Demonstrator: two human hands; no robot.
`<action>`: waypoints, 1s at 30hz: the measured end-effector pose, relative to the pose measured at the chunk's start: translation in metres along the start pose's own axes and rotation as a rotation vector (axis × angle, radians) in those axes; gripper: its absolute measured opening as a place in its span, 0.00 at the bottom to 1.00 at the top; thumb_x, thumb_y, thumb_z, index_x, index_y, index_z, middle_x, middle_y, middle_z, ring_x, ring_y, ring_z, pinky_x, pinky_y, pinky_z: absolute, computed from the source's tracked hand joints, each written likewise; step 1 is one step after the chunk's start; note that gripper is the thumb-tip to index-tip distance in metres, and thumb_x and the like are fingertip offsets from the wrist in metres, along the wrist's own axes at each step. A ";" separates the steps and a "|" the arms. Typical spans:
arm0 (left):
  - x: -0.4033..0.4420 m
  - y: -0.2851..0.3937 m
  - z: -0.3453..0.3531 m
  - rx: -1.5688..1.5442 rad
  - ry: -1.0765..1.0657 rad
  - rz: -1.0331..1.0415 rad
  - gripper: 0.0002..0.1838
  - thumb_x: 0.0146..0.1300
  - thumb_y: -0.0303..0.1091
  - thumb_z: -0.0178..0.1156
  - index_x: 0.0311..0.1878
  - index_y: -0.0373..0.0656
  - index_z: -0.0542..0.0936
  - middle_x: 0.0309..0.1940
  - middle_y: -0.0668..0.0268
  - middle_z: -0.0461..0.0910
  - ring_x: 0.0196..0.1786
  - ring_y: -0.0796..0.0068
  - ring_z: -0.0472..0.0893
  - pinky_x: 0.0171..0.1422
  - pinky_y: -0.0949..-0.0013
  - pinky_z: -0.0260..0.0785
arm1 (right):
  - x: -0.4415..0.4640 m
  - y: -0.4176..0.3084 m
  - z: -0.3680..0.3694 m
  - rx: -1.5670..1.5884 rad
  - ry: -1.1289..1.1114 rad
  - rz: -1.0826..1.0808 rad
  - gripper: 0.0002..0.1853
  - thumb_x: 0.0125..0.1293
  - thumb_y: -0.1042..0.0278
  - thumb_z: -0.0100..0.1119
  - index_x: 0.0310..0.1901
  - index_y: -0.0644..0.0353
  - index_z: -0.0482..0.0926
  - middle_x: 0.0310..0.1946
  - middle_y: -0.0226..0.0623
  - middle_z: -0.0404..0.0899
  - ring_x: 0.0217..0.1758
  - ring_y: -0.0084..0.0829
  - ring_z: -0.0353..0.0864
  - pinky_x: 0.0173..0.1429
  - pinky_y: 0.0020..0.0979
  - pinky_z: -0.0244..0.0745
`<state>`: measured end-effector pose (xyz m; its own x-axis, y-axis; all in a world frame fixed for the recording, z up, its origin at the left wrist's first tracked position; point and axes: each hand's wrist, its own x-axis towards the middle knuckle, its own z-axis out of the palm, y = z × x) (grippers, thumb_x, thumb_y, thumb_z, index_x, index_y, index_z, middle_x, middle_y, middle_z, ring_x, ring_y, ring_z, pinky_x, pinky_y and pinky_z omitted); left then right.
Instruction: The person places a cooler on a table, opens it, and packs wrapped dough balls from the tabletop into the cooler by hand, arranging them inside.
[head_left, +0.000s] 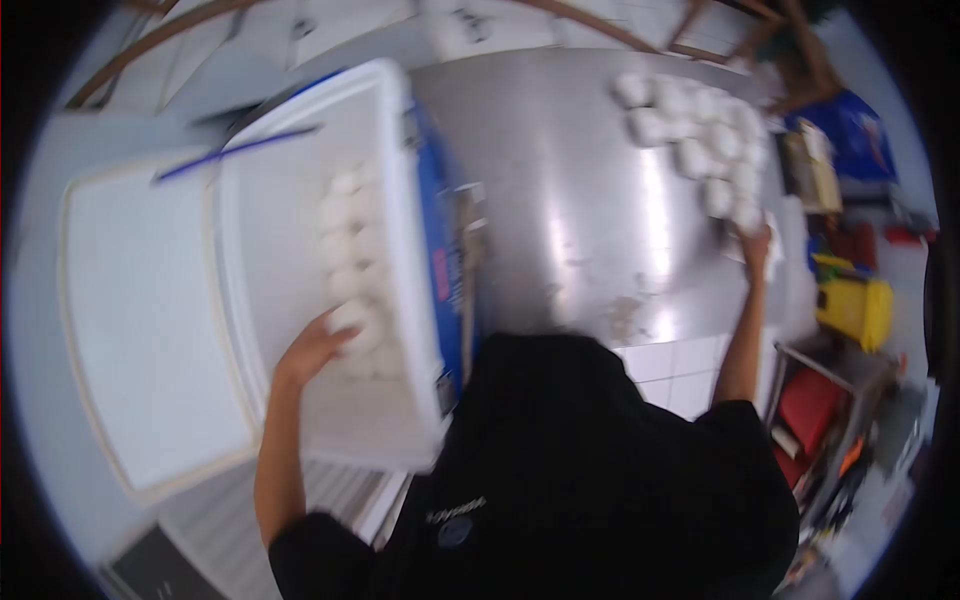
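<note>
Two hands apart: left in a white-lined box, right at the bench's right edge.
Left hand (pixel 308 352) curled around one white ball (pixel 349 319), thumb and fingers on its sides; fingertips partly hidden. More white balls (pixel 343 249) packed below in the box (pixel 393 250), lower ones blurred together, count unclear. Box smooth white inside, blue outside, lettering unreadable; pale flat lid (pixel 150 320) open to the left. Right hand (pixel 755 246) at the near end of a cluster of smooth, rounded pieces (pixel 692 157) toward the bench's far right corner; motion blur there, cannot tell whether fingers pinch or lie loose. Bench (pixel 540 200) shiny metal, smudged toward its near edge, which the black shirt (pixel 590 470) partly covers.
</note>
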<state>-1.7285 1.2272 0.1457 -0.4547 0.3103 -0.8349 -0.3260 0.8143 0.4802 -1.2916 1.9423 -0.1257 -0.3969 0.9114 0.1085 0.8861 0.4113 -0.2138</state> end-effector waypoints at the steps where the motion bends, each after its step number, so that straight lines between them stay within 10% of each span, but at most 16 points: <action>1: 0.008 -0.007 0.006 -0.013 -0.092 -0.085 0.42 0.66 0.54 0.62 0.76 0.42 0.58 0.67 0.59 0.68 0.66 0.69 0.71 0.63 0.66 0.70 | 0.021 0.014 0.019 0.197 -0.055 -0.126 0.52 0.52 0.35 0.69 0.73 0.54 0.59 0.66 0.61 0.67 0.69 0.58 0.67 0.69 0.51 0.66; 3: 0.033 -0.051 0.015 -0.073 -0.109 -0.226 0.48 0.66 0.54 0.63 0.78 0.40 0.50 0.71 0.53 0.63 0.73 0.63 0.64 0.67 0.63 0.67 | 0.019 -0.031 -0.003 0.141 -0.037 -0.222 0.49 0.54 0.37 0.69 0.72 0.56 0.61 0.65 0.58 0.67 0.66 0.59 0.69 0.66 0.52 0.69; 5: 0.022 -0.044 0.016 -0.055 -0.300 -0.249 0.49 0.69 0.62 0.54 0.78 0.38 0.46 0.72 0.50 0.62 0.75 0.62 0.62 0.72 0.60 0.63 | -0.006 -0.110 -0.051 -0.001 -0.123 0.120 0.43 0.55 0.42 0.69 0.68 0.58 0.66 0.62 0.57 0.71 0.63 0.59 0.72 0.63 0.52 0.70; 8: 0.029 -0.027 0.022 0.526 -0.272 -0.341 0.49 0.71 0.69 0.42 0.78 0.36 0.49 0.71 0.50 0.62 0.72 0.60 0.65 0.74 0.61 0.60 | -0.001 -0.127 -0.060 -0.072 -0.097 0.244 0.38 0.55 0.48 0.70 0.63 0.62 0.69 0.62 0.55 0.71 0.61 0.59 0.73 0.63 0.51 0.70; 11: 0.055 -0.088 0.014 0.526 -0.584 -0.282 0.55 0.64 0.80 0.32 0.72 0.34 0.63 0.68 0.51 0.68 0.66 0.61 0.73 0.69 0.62 0.64 | 0.003 -0.106 -0.035 0.154 0.094 0.077 0.40 0.53 0.48 0.73 0.63 0.63 0.70 0.61 0.66 0.70 0.63 0.58 0.73 0.63 0.48 0.73; 15: 0.028 -0.058 0.024 0.795 -0.484 -0.238 0.51 0.65 0.78 0.35 0.64 0.35 0.74 0.56 0.51 0.79 0.59 0.57 0.78 0.66 0.59 0.65 | -0.050 -0.194 -0.077 0.814 0.127 0.128 0.34 0.60 0.53 0.68 0.62 0.66 0.72 0.62 0.56 0.71 0.64 0.48 0.73 0.67 0.40 0.69; 20: -0.001 0.014 0.027 1.313 -0.203 -0.184 0.38 0.70 0.67 0.44 0.56 0.36 0.79 0.52 0.50 0.81 0.56 0.49 0.79 0.63 0.54 0.66 | -0.130 -0.349 -0.161 1.573 -0.503 -0.026 0.30 0.67 0.63 0.59 0.68 0.64 0.63 0.58 0.46 0.72 0.59 0.33 0.74 0.62 0.31 0.70; 22: -0.016 0.043 0.018 0.991 0.235 0.148 0.32 0.70 0.61 0.50 0.52 0.35 0.79 0.48 0.52 0.82 0.52 0.53 0.80 0.59 0.55 0.69 | -0.166 -0.413 -0.203 1.517 -0.605 -0.279 0.32 0.63 0.67 0.62 0.67 0.62 0.63 0.56 0.42 0.70 0.55 0.29 0.75 0.55 0.27 0.74; 26: -0.090 0.131 0.043 -0.320 -0.040 0.705 0.26 0.65 0.47 0.65 0.59 0.40 0.73 0.50 0.61 0.76 0.52 0.70 0.77 0.57 0.65 0.71 | -0.231 -0.512 -0.259 1.364 -0.515 -0.834 0.43 0.51 0.72 0.73 0.68 0.59 0.60 0.63 0.46 0.67 0.65 0.40 0.70 0.65 0.40 0.70; 30: -0.101 0.130 0.034 -0.023 0.244 0.759 0.30 0.59 0.36 0.70 0.62 0.41 0.71 0.56 0.60 0.74 0.56 0.71 0.75 0.63 0.67 0.66 | -0.253 -0.549 -0.279 1.177 -0.436 -1.195 0.43 0.52 0.70 0.73 0.69 0.59 0.60 0.68 0.47 0.63 0.70 0.42 0.65 0.68 0.42 0.64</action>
<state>-1.6970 1.3184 0.2833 -0.7272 0.6576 -0.1967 0.1292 0.4126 0.9017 -1.6112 1.4830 0.2354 -0.8565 -0.0238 0.5157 -0.4782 0.4128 -0.7752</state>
